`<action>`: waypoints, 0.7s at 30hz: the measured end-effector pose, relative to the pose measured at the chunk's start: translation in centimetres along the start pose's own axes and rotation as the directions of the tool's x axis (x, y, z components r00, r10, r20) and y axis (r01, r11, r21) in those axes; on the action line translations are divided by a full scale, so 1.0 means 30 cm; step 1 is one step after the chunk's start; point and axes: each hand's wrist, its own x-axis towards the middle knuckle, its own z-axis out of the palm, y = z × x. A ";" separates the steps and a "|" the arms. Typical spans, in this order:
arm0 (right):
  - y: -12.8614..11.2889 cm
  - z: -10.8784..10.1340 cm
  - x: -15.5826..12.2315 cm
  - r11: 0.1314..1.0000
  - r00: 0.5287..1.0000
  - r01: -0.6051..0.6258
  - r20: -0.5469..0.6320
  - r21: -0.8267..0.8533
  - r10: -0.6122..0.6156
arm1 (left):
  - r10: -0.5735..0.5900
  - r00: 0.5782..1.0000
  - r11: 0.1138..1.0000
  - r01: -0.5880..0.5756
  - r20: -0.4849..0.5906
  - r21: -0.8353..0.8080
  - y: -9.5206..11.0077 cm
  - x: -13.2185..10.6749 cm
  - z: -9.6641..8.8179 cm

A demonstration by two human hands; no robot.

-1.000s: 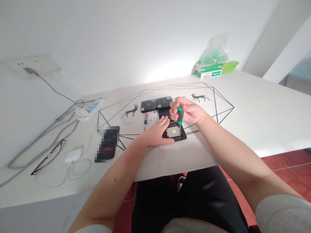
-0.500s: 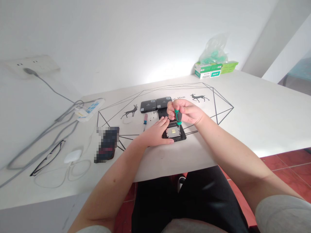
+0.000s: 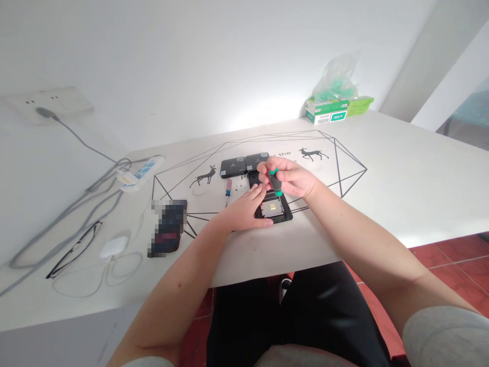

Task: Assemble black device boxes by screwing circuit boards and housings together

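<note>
My right hand (image 3: 288, 177) is closed around a screwdriver (image 3: 275, 182) with a black and green handle. The screwdriver leans, its lower end at the far right part of an opened black device casing (image 3: 286, 216); whether the tip touches a screw is too small to tell. Inside the casing lies a silver metal plate (image 3: 267, 208) with a small gold-coloured square (image 3: 272, 207) on it. My left hand (image 3: 248, 208) clasps the casing's left side, thumb along the near edge and fingers at the far edge. Behind, partly covered by my right hand, is another black piece (image 3: 253, 178).
Two flat black boxes (image 3: 233, 167) lie behind my hands. A second screwdriver (image 3: 228, 188) and tiny dark bits (image 3: 239, 186) are left of the casing. Farther left are a phone (image 3: 168, 229), glasses (image 3: 74, 250), a white charger (image 3: 113, 246) and a power strip (image 3: 143, 176). Green-white boxes (image 3: 326, 111) stand back right.
My right hand has shifted slightly left, and the top of the screwdriver handle now leans farther left. My left hand and the casing stay in place.
</note>
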 end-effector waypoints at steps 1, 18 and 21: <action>-0.002 -0.002 0.000 1.000 1.000 0.001 -0.021 0.007 -0.001 | -0.008 1.000 1.000 0.008 0.008 0.002 -0.001 0.000 0.002; 0.009 -0.012 0.006 0.980 1.000 0.018 -0.003 0.199 -0.018 | -0.020 1.000 1.000 0.020 0.022 -0.003 -0.005 0.005 0.002; -0.001 -0.009 0.003 0.987 1.000 0.001 -0.016 0.161 0.002 | -0.022 0.999 1.000 0.022 0.028 -0.008 0.002 0.002 -0.001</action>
